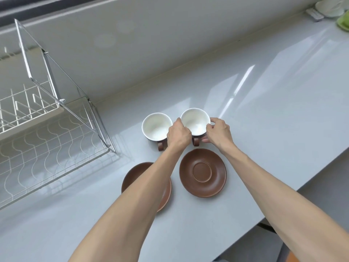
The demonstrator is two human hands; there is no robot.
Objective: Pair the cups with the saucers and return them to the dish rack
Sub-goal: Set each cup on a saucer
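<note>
Two cups, white inside and brown outside, stand side by side on the counter. My left hand [178, 136] and my right hand [219, 133] both grip the right cup [195, 121] at its rim, one on each side. The left cup [155, 126] stands untouched, its brown handle pointing toward me. Two brown saucers lie nearer to me: the right saucer [203, 173] is fully visible, the left saucer [166, 193] is largely hidden under my left forearm. The wire dish rack [47, 140] stands at the left.
The grey counter [264, 129] ends in an edge running diagonally at the lower right. A wall rises behind the cups. White and green items [340, 19] sit at the far right corner. The rack's upper tier holds a white slotted insert [22, 108].
</note>
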